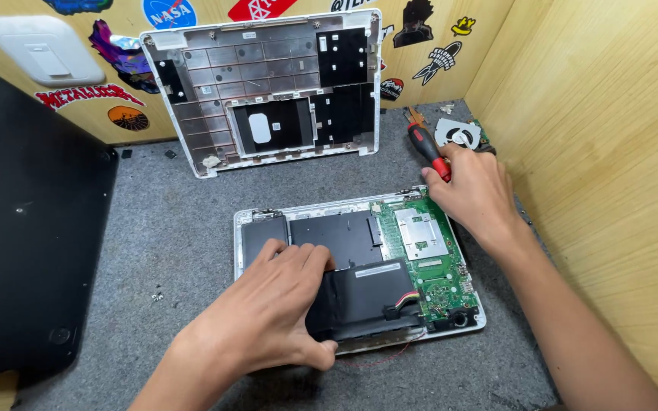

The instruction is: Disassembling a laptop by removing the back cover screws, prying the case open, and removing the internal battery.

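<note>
Left hand: our left hand [268,308] lies at lower centre of the frame, fingers curled over the left end of the black battery pack [371,298], thumb hooked under its near edge. It is closed around the pack.
Battery pack: flat, black, sitting in the lower half of the open laptop base [359,262], tilted slightly, its near edge seemingly lifted. Long axis runs left to right across the frame.
Cable: red and black battery wires [409,299] leave the pack's right end toward the green circuit board [428,259]; whether they are plugged in, we cannot tell.
Right hand: our right hand [474,190] sits at centre right, just above the base's upper right corner, wrapped around a red-and-black screwdriver [426,148] whose handle points toward upper left.
Key relation: the pack extends rightward from the left-hand grip; the left hand is on it, the right hand well apart beyond the board.
Surroundings: removed white bottom cover [268,91] leans against the stickered wall at top centre; a small fan [458,135] lies at upper right; grey felt mat [169,228] underneath; a black laptop [28,228] at left.
</note>
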